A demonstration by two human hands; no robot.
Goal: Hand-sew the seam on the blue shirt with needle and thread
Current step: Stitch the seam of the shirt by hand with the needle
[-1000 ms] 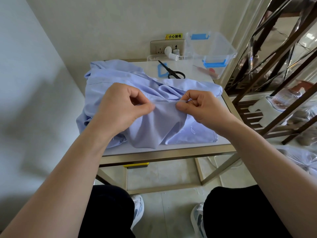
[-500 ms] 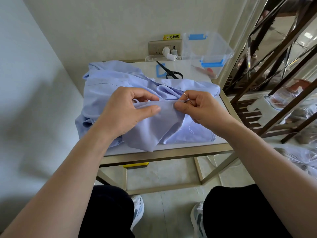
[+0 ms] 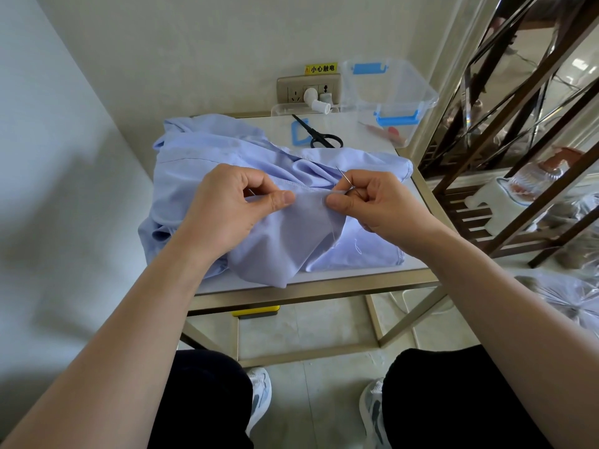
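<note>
— Where is the blue shirt (image 3: 201, 163) found?

— It is spread in a crumpled heap over the small white table (image 3: 353, 132), with one fold hanging past the near edge. A hemmed edge is lifted off the heap and stretched between the two hands.

— How is that edge held?

— By the left hand (image 3: 227, 209) it is pinched between thumb and curled fingers, the thumb pressed flat on the cloth. By the right hand (image 3: 372, 202) the same edge is pinched just beside that, with a short span of fabric between the two thumbs. The needle (image 3: 344, 178) is also clamped in the right fingers, its point angled up and away over the shirt.

— Is the thread seen?

— Fine pale thread (image 3: 332, 233) is made out trailing down the hanging fold below the right hand; where it ends cannot be told.

— What else is laid on the table?

— Black scissors (image 3: 319, 136) are laid beyond the shirt, across a blue clip (image 3: 298, 137). A clear plastic box (image 3: 389, 95) with blue latches is set at the far right corner, and a white spool (image 3: 316, 100) is seen by the wall socket (image 3: 293, 90).
</note>
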